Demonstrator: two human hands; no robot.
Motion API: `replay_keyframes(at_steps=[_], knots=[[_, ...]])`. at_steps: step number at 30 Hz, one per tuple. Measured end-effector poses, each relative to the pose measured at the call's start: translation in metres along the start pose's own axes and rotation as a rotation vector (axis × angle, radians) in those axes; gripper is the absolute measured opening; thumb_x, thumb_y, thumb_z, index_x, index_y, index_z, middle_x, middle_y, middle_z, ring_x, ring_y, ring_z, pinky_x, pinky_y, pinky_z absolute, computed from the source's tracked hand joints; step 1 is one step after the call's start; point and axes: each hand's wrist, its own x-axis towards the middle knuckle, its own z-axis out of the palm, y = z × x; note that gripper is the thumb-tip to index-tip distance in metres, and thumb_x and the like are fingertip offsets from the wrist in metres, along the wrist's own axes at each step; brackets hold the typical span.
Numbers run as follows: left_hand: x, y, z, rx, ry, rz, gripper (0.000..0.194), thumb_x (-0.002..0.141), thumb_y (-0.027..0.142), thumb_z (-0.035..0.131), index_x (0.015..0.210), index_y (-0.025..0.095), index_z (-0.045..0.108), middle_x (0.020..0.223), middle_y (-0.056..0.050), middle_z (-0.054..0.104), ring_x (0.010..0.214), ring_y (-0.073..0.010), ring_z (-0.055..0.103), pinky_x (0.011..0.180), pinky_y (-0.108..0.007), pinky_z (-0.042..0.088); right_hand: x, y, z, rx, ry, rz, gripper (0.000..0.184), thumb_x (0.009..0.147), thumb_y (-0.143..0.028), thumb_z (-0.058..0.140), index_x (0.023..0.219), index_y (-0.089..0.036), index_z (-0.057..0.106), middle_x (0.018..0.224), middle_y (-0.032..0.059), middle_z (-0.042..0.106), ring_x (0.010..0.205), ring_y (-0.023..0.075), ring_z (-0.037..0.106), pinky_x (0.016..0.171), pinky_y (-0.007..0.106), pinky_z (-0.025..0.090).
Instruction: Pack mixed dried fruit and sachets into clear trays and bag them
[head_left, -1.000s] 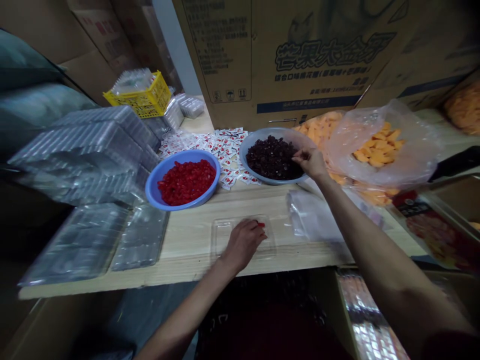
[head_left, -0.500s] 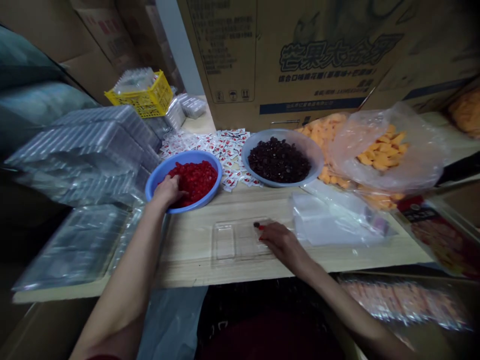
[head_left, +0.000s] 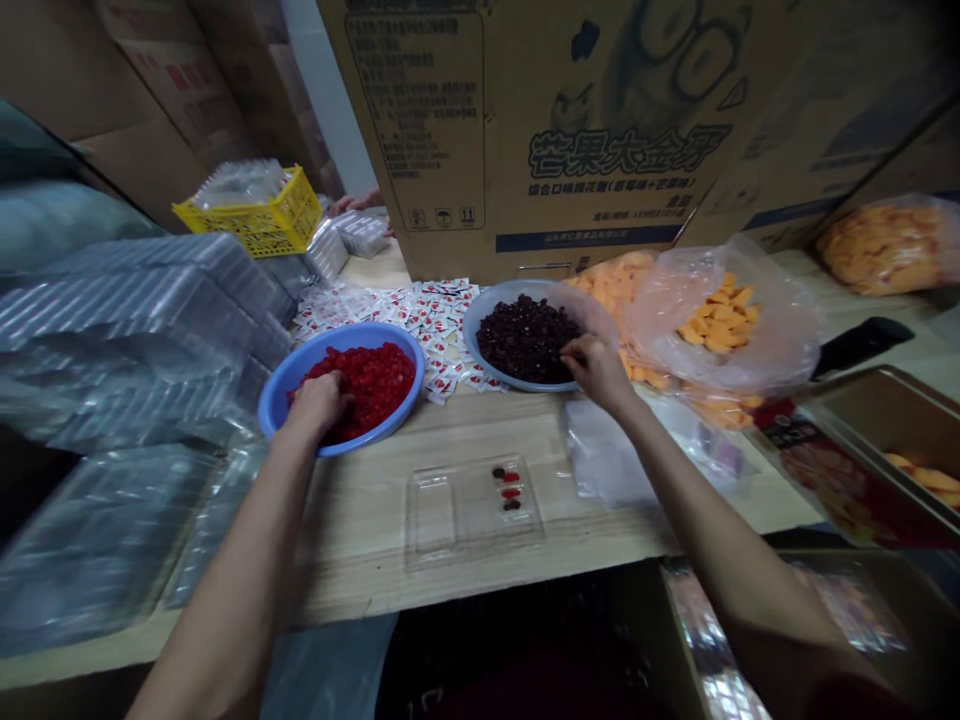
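My left hand [head_left: 322, 405] reaches into a blue bowl [head_left: 268, 405], its fingers curled in among glossy red gummy pieces [head_left: 382, 385]; the fingertips are partly hidden. Over the near right rim of a pale translucent bowl [head_left: 480, 362], my right hand [head_left: 596, 368] has thumb and fingers pinched together at the dark gummy pieces [head_left: 521, 335]. Whatever lies in that pinch is too small to make out. Between my forearms a clear plastic tray [head_left: 431, 550] lies flat on the table. Its right compartment holds red pieces [head_left: 511, 493] and dark pieces [head_left: 511, 506] in a short column.
Small printed packets [head_left: 442, 310] spread behind the bowls. Stacked clear trays [head_left: 150, 320] stand left, near a yellow basket [head_left: 300, 215]. A bag of orange pieces [head_left: 720, 320], plastic sheets [head_left: 607, 460] and an open tin [head_left: 885, 400] lie right. Another person's hand [head_left: 360, 203] shows behind the carton [head_left: 450, 200].
My right hand has moved from the tray up to the bowl of dark pieces, leaving red and dark pieces in the tray. My left hand stays in the red pieces. The view has shifted.
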Motion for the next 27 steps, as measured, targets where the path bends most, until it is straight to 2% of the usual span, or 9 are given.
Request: replay_keyframes(at_steps=[2, 5, 9, 13, 17, 18, 20, 23, 27], knots=[[0.001, 0.003, -0.001, -0.022, -0.009, 0.052, 0.024, 0.080, 0.029, 0.056, 0.098, 0.019, 0.068, 0.101, -0.015, 0.075, 0.098, -0.0320, 0.069, 0.085, -0.036, 0.051, 0.035, 0.012, 0.012, -0.041, -0.065, 0.046, 0.019, 0.081, -0.006, 0.062, 0.091, -0.017, 0.075, 0.095, 0.0087, 0.073, 0.092, 0.0232, 0.065, 0.087, 0.034, 0.050], [0.000, 0.005, -0.003, -0.074, -0.035, 0.132, 0.014, 0.075, 0.025, 0.057, 0.085, 0.024, 0.068, 0.092, -0.008, 0.076, 0.091, -0.0261, 0.070, 0.081, -0.030, 0.050, 0.063, 0.016, 0.032, -0.030, -0.118, 0.020, 0.025, 0.074, 0.000, 0.065, 0.088, -0.017, 0.076, 0.091, 0.0056, 0.074, 0.086, 0.0196, 0.066, 0.085, 0.030, 0.050], [-0.001, 0.006, -0.004, -0.152, -0.022, 0.169, 0.015, 0.072, 0.022, 0.055, 0.080, 0.023, 0.068, 0.086, -0.007, 0.076, 0.087, -0.0269, 0.070, 0.081, -0.031, 0.050, 0.070, 0.014, 0.045, -0.023, -0.141, -0.017, 0.025, 0.069, 0.002, 0.066, 0.082, -0.017, 0.075, 0.089, 0.0036, 0.074, 0.085, 0.0172, 0.065, 0.085, 0.026, 0.050], [-0.005, 0.011, -0.005, -0.317, 0.022, 0.184, 0.020, 0.072, 0.024, 0.056, 0.082, 0.023, 0.072, 0.093, -0.007, 0.077, 0.093, -0.0271, 0.069, 0.090, -0.033, 0.048, 0.058, 0.007, 0.031, -0.010, -0.046, -0.010, 0.018, 0.082, -0.009, 0.061, 0.093, -0.016, 0.074, 0.100, 0.0086, 0.073, 0.095, 0.0220, 0.064, 0.091, 0.033, 0.049], [-0.009, 0.015, -0.005, -0.500, 0.066, 0.145, 0.019, 0.068, 0.022, 0.059, 0.080, 0.019, 0.074, 0.083, -0.006, 0.075, 0.082, -0.0239, 0.068, 0.083, -0.031, 0.049, 0.007, -0.019, 0.006, 0.248, 0.196, -0.137, 0.016, 0.092, -0.022, 0.058, 0.096, -0.018, 0.073, 0.098, 0.0088, 0.072, 0.093, 0.0246, 0.065, 0.087, 0.038, 0.051], [-0.009, 0.014, -0.006, -0.542, 0.093, 0.124, 0.021, 0.069, 0.024, 0.059, 0.083, 0.018, 0.074, 0.083, -0.006, 0.075, 0.079, -0.0223, 0.067, 0.080, -0.030, 0.050, -0.013, -0.026, 0.001, 0.345, 0.205, -0.173, 0.015, 0.093, -0.026, 0.059, 0.097, -0.021, 0.072, 0.098, 0.0072, 0.072, 0.092, 0.0244, 0.066, 0.085, 0.038, 0.051], [-0.011, 0.012, -0.011, -0.633, 0.162, 0.081, 0.029, 0.074, 0.029, 0.057, 0.094, 0.014, 0.072, 0.084, -0.007, 0.074, 0.073, -0.0187, 0.065, 0.072, -0.028, 0.049, -0.056, -0.039, -0.004, 0.478, 0.179, -0.159, 0.013, 0.094, -0.030, 0.061, 0.098, -0.026, 0.072, 0.100, 0.0050, 0.072, 0.094, 0.0244, 0.066, 0.087, 0.039, 0.051], [-0.027, 0.021, -0.023, -0.798, 0.248, 0.055, 0.036, 0.081, 0.036, 0.054, 0.104, 0.011, 0.067, 0.077, -0.005, 0.069, 0.059, -0.0129, 0.057, 0.060, -0.025, 0.046, -0.114, -0.053, -0.001, 0.637, 0.090, -0.019, 0.011, 0.094, -0.035, 0.064, 0.099, -0.030, 0.072, 0.100, 0.0037, 0.072, 0.096, 0.0251, 0.067, 0.088, 0.042, 0.051], [-0.089, 0.081, -0.028, -1.328, 0.214, 0.162, 0.028, 0.078, 0.036, 0.071, 0.095, 0.016, 0.063, 0.063, 0.003, 0.058, 0.048, -0.0080, 0.045, 0.050, -0.021, 0.037, -0.155, -0.080, 0.007, 0.889, -0.048, 0.187, 0.014, 0.091, -0.039, 0.068, 0.101, -0.030, 0.073, 0.103, 0.0043, 0.073, 0.095, 0.0242, 0.068, 0.086, 0.041, 0.054]])
